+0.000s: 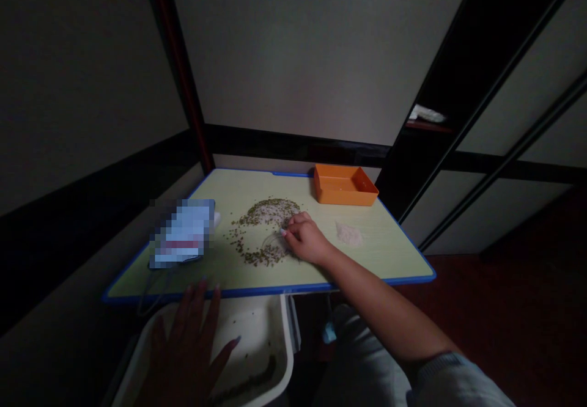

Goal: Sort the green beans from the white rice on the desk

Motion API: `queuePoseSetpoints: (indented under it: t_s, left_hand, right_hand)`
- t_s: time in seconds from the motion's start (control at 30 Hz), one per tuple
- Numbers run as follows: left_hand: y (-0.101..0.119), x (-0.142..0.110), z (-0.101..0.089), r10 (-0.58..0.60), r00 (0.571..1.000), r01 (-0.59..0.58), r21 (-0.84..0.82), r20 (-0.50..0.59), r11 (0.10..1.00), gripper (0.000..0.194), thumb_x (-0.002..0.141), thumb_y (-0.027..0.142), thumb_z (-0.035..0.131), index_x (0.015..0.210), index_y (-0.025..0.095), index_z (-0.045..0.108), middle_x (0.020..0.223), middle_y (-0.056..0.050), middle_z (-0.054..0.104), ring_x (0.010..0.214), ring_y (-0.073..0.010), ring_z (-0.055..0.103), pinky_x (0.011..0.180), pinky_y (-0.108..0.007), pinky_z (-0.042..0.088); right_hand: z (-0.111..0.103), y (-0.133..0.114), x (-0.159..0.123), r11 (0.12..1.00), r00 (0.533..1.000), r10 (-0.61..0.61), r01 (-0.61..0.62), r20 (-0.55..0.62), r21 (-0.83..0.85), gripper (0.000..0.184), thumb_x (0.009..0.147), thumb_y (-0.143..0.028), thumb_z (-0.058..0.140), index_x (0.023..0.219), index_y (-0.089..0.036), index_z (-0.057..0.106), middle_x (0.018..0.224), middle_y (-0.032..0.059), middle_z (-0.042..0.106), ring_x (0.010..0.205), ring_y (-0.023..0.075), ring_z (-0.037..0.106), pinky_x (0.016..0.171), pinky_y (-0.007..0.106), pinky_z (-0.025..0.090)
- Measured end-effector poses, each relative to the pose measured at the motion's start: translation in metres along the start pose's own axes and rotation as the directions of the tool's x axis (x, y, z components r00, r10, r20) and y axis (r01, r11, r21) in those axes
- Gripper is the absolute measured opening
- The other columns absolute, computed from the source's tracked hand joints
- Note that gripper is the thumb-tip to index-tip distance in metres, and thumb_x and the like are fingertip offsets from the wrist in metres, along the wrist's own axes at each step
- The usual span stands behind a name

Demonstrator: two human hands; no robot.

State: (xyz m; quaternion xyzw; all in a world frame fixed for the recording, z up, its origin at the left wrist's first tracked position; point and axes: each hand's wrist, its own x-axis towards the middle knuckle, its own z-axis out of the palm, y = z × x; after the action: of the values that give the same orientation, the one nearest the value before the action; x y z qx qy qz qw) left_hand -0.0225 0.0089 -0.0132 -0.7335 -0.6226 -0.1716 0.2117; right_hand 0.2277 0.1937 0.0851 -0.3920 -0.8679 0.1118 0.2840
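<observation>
Green beans point(275, 203) and pale rice-like grains point(273, 214) lie mixed in a loose ring on the pale yellow tabletop point(389, 260). At the ring's right side is my right hand point(306, 239), its fingers pinched together low over the grains. A faint curved, see-through edge shows by the fingertips, too dim to name. My left hand point(188, 333) is spread open, palm down, over a white bin point(288, 358) below the table's front edge. Dark grains or beans point(257, 379) lie along the bin's floor.
An orange box point(346, 196) stands at the table's back right. A separate small pile of pale grains point(348, 234) lies in front of it. At the left is a blurred-out light blue device point(183, 234) with a cable. Walls and panels rise behind the table.
</observation>
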Motion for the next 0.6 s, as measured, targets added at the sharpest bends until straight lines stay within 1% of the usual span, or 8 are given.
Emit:
queuePoseSetpoints:
  t_s: [0.17,0.27,0.37,0.47,0.6]
  left_hand:
    - [0.004,0.001,-0.011,0.005,1.0,-0.005,-0.027,0.004,1.0,0.079,0.096,0.047,0.037,0.16,0.017,0.004,0.169,-0.025,0.021,0.159,-0.0409,0.019,0.119,-0.077,0.026]
    - [0.006,0.001,-0.015,-0.005,1.0,0.006,-0.046,0.018,0.999,0.079,0.096,0.044,0.039,0.16,0.017,0.003,0.17,-0.024,0.019,0.16,-0.0392,0.016,0.121,-0.077,0.023]
    - [0.007,0.001,-0.018,-0.015,0.999,0.018,-0.064,0.041,0.998,0.079,0.096,0.043,0.04,0.16,0.018,0.002,0.171,-0.023,0.017,0.16,-0.0381,0.013,0.123,-0.076,0.019]
    - [0.008,0.001,-0.019,-0.028,0.998,0.033,-0.079,0.053,0.996,0.08,0.095,0.044,0.041,0.16,0.019,0.002,0.171,-0.022,0.017,0.16,-0.0378,0.014,0.124,-0.076,0.018]
    - [0.007,0.001,-0.019,-0.019,0.997,0.025,-0.074,0.077,0.997,0.08,0.096,0.048,0.04,0.16,0.019,0.003,0.171,-0.023,0.018,0.16,-0.0385,0.014,0.122,-0.076,0.021]
  right_hand:
    - [0.0,-0.002,-0.002,0.997,0.997,-0.078,0.077,0.019,0.018,0.032,0.096,-0.023,0.061,0.065,-0.018,0.062,0.083,0.0061,0.061,0.087,0.0203,0.05,0.089,0.037,0.041]
    - [-0.002,-0.004,-0.004,0.99,0.99,-0.138,0.137,0.026,0.04,0.03,0.097,-0.024,0.06,0.067,-0.019,0.061,0.083,0.0048,0.059,0.086,0.02,0.049,0.09,0.037,0.041]
    - [-0.004,-0.006,-0.005,0.981,0.982,-0.184,0.182,0.033,0.065,0.03,0.097,-0.024,0.06,0.067,-0.019,0.059,0.082,0.0041,0.058,0.086,0.0198,0.049,0.09,0.037,0.041]
    - [-0.006,-0.007,-0.006,0.973,0.976,-0.214,0.21,0.033,0.095,0.032,0.098,-0.025,0.058,0.066,-0.019,0.057,0.081,0.0038,0.057,0.086,0.0195,0.05,0.09,0.036,0.04]
    - [-0.007,-0.007,-0.008,0.959,0.966,-0.256,0.249,0.033,0.134,0.034,0.099,-0.026,0.058,0.065,-0.02,0.055,0.081,0.0037,0.057,0.085,0.0192,0.05,0.09,0.036,0.04]
